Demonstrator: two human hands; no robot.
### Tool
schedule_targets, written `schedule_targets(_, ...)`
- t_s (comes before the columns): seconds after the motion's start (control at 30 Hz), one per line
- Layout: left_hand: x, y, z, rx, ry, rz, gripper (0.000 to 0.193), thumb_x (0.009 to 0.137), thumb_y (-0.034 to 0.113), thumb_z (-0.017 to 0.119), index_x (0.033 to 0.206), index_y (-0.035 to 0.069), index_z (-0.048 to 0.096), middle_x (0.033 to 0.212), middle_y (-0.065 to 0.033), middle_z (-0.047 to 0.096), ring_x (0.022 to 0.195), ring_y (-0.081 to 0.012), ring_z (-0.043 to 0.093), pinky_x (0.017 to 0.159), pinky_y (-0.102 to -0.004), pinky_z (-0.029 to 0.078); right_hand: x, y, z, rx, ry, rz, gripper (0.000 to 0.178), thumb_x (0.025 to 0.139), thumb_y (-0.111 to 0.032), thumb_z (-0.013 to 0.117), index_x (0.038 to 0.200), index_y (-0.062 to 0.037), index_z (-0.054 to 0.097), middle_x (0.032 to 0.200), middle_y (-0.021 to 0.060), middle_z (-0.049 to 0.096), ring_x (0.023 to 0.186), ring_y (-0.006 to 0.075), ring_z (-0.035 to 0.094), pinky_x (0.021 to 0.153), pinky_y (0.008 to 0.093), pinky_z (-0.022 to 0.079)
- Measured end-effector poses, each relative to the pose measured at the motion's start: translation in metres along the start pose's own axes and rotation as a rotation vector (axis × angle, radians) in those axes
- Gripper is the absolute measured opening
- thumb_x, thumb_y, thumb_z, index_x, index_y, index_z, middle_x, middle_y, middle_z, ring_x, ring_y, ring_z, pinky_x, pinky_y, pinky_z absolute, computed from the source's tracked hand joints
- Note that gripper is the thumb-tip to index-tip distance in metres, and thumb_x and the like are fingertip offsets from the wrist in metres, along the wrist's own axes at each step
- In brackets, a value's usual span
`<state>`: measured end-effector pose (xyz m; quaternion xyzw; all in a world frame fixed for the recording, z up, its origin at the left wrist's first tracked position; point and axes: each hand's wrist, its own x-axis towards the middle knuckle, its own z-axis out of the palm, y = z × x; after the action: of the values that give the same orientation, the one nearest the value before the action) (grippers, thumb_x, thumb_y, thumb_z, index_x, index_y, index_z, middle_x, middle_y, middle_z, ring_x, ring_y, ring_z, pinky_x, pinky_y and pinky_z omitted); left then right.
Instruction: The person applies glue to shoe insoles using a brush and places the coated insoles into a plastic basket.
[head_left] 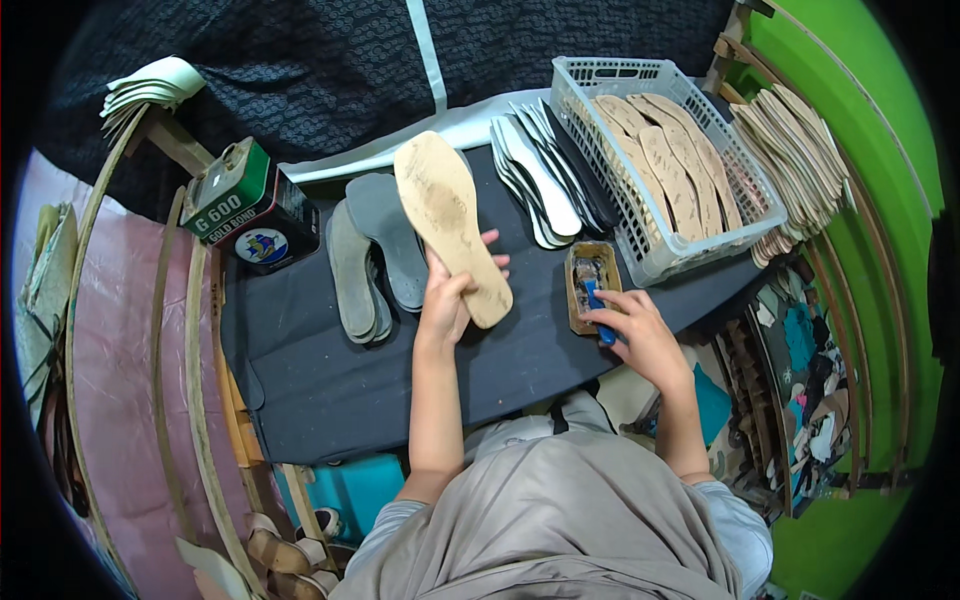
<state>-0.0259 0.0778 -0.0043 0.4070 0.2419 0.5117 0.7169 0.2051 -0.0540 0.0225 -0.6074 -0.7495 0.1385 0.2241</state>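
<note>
My left hand [444, 305] grips a tan insole [440, 195] near its heel end and holds it tilted above the table, its broad face with dark smudges turned up. In my right hand [645, 338] is a blue-handled brush [592, 292], pinched between the fingers. The brush's working end sits down in a small brown open tub [573, 305] that is stained with dark residue; its tip cannot be made out. Just left of the raised insole lie grey insoles [388, 225] in two overlapping stacks.
A dark cloth covers the table [340, 400]. White and black sole-shaped pieces [540, 185] fan out behind the tub. A pale plastic crate [655, 268] holds tan insoles, with more stacked on a rack [795, 150] at right. A green-and-black metal can [240, 205] stands at left.
</note>
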Motion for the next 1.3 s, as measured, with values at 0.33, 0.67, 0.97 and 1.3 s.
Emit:
schedule_targets(0.33, -0.057, -0.012, -0.02, -0.326, -0.124, -0.174, 0.059, 0.08, 0.017, 0.042, 0.135, 0.008, 0.024, 0.113, -0.0251, 0.049, 0.085, -0.034, 0.061, 0.074, -0.0466, 0.054, 0.016, 0.006, -0.001, 0.279, 0.452, 0.028, 0.027, 0.072, 0.012, 0.056, 0.095, 0.0001, 0.059, 0.087, 0.0136, 0.063, 0.079, 0.0291, 0.062, 0.071, 0.0331, 0.05)
schedule_targets(0.67, -0.068, -0.001, 0.001, -0.355, -0.159, -0.114, 0.072, 0.077, 0.01, 0.037, 0.141, 0.021, 0.005, 0.129, -0.0318, 0.038, 0.087, -0.0437, 0.061, 0.072, -0.0511, 0.055, 0.028, 0.003, 0.016, 0.355, 0.398, 0.088, 0.015, 0.078, 0.007, 0.055, 0.092, 0.0008, 0.056, 0.081, 0.0144, 0.062, 0.073, 0.0246, 0.065, 0.067, 0.0281, 0.05)
schedule_targets(0.97, -0.076, 0.0, 0.018, -0.056, -0.102, 0.003, 0.057, 0.093, 0.019, 0.042, 0.138, 0.017, 0.006, 0.122, -0.029, 0.045, 0.078, -0.0348, 0.064, 0.062, -0.0403, 0.057, 0.037, -0.047, -0.019, 0.567, 0.852, -0.285, 0.008, 0.08, 0.003, 0.057, 0.088, 0.0041, 0.059, 0.086, 0.0167, 0.066, 0.08, 0.0287, 0.066, 0.069, 0.0346, 0.052)
schedule_targets(1.3, -0.072, -0.008, 0.018, 0.303, -0.058, 0.283, 0.062, 0.093, 0.014, 0.041, 0.141, 0.021, 0.003, 0.127, -0.023, 0.041, 0.075, -0.0315, 0.063, 0.063, -0.0406, 0.056, 0.057, -0.104, -0.019, 0.333, 0.478, -0.883, 0.026, 0.065, 0.001, 0.066, 0.091, 0.0008, 0.063, 0.089, 0.0151, 0.065, 0.074, 0.0263, 0.064, 0.062, 0.0334, 0.052)
